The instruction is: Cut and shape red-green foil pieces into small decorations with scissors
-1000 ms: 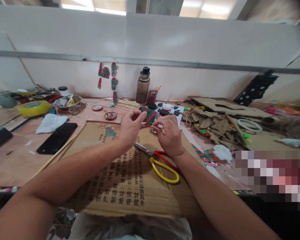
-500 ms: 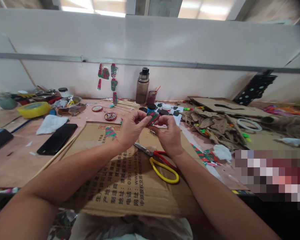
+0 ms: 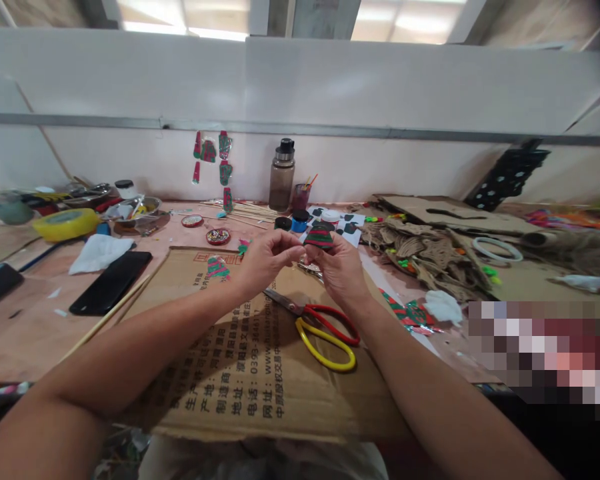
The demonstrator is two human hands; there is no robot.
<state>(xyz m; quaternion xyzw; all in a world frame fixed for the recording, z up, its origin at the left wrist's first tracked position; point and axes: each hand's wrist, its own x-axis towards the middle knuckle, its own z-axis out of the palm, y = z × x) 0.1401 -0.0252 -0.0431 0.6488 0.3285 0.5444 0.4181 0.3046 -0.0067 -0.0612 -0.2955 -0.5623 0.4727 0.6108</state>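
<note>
Above the cardboard sheet [image 3: 180, 373], a small red-and-green striped piece [image 3: 319, 236] is held up between my two hands. My right hand [image 3: 344, 268] grips it from the right, thumb in front. The fingers of my left hand [image 3: 266, 261] are pinched together at its lower left corner, where something thin and clear seems to show. Scissors [image 3: 325, 335] with one red and one yellow handle lie on the cardboard below, blades partly behind my left wrist. Another pink-and-green piece [image 3: 219, 268] rests on the cardboard left of my left hand.
Behind my hands are a blue-lidded jar [image 3: 300, 221], a bottle [image 3: 282, 177] and two small red dishes. A phone [image 3: 111, 283], tissue [image 3: 101, 253] and yellow tape roll [image 3: 66, 225] lie left. Brown cord pieces [image 3: 420, 250] and striped scraps [image 3: 410, 311] lie right.
The striped piece has turned and now shows its banded face toward me, held mostly by my right hand. My left fingers have slid from its upper side to its lower left corner.
</note>
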